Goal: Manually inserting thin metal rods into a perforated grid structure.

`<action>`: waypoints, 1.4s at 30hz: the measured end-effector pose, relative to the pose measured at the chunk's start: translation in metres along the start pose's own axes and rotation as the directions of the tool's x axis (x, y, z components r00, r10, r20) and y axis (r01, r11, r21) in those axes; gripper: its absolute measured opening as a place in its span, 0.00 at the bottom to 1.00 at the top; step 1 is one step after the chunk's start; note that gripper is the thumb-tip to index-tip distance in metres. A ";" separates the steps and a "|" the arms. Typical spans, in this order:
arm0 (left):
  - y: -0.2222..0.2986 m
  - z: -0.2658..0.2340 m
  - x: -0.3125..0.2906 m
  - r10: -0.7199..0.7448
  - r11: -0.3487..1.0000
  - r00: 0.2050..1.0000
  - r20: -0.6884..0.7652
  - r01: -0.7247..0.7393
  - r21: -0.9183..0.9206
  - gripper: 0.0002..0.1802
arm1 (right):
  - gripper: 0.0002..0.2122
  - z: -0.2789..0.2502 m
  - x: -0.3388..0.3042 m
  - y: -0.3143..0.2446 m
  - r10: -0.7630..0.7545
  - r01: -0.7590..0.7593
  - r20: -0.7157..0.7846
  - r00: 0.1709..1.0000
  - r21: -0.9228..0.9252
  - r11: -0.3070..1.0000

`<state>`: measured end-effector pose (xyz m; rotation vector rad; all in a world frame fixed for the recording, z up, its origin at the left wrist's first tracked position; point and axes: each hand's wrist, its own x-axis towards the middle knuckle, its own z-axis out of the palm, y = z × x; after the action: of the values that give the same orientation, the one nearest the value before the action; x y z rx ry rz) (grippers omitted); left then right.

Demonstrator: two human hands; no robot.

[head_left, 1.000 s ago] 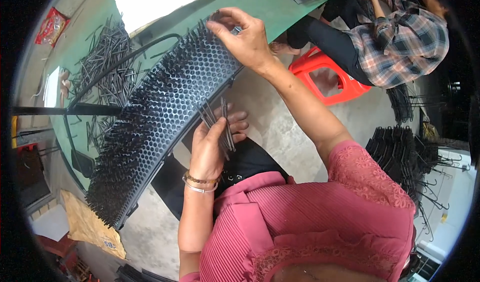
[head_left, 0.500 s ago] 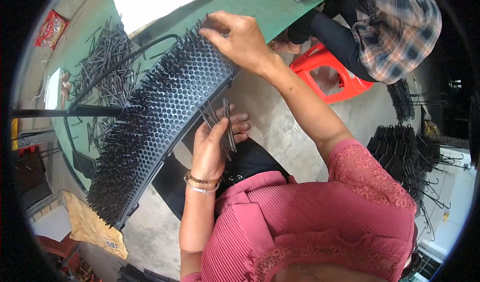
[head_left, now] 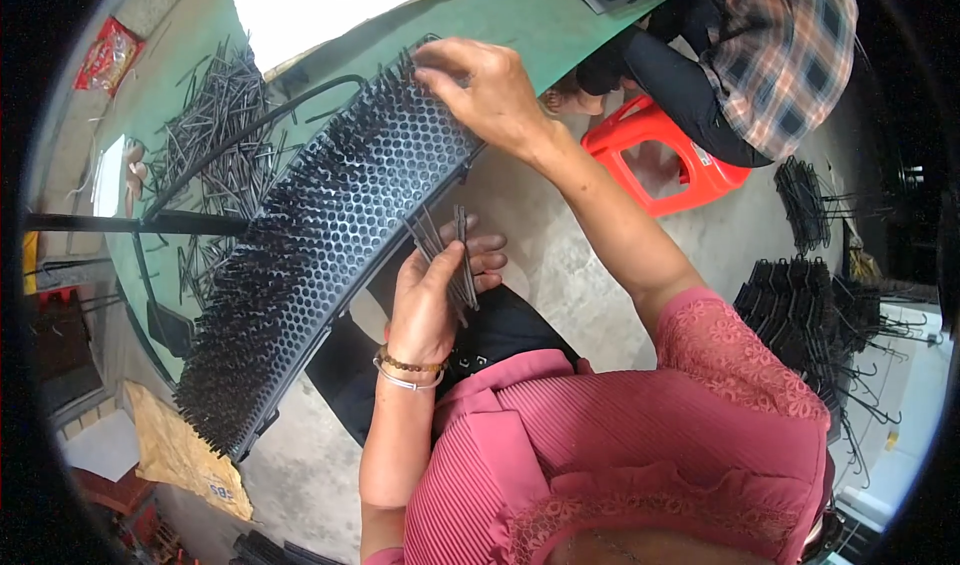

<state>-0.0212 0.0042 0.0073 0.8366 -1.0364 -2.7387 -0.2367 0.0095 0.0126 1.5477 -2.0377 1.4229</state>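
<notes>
A curved black panel (head_left: 355,200) full of round holes slants across the view, held by a black metal frame (head_left: 190,223). Short dark rods (head_left: 240,300) stand thickly in the holes along its far left side, while the near side shows bare holes. My left hand (head_left: 430,285), palm up just below the panel's near edge, grips a small bunch of thin dark sticks (head_left: 462,255). At the panel's upper end, my right hand (head_left: 485,90) is pinched by the last standing rods; what its fingertips hold is hidden.
Behind the panel, a heap of loose dark sticks (head_left: 225,140) lies on a green table (head_left: 420,27) beside a white sheet (head_left: 310,10). A person in a plaid shirt (head_left: 785,55) sits on a red stool (head_left: 690,170) at right. Black hooked racks (head_left: 785,310) lie at far right.
My right hand has shifted slightly down and right at the panel's top, its fingers still pinched. My left hand keeps the sticks. The person in plaid has leaned.
</notes>
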 end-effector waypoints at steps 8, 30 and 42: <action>0.010 0.008 -0.001 0.094 0.995 0.995 -0.020 -0.095 -0.045 0.18 | 0.10 -0.031 -0.022 -0.034 0.165 -0.297 0.479 0.862 0.215 0.930; 0.004 -0.001 -0.010 0.058 0.998 0.998 0.029 -0.059 0.035 0.18 | 0.09 -0.036 -0.005 -0.045 0.277 -0.398 0.303 0.912 0.483 0.780; -0.002 -0.009 -0.014 0.028 1.000 1.000 0.007 -0.028 -0.002 0.17 | 0.08 -0.004 0.022 -0.015 0.070 -0.177 0.252 0.965 0.435 0.883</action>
<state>-0.0049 0.0041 0.0073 0.8061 -1.0381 -2.7214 -0.2348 -0.0005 0.0372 1.8630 -2.0598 1.9678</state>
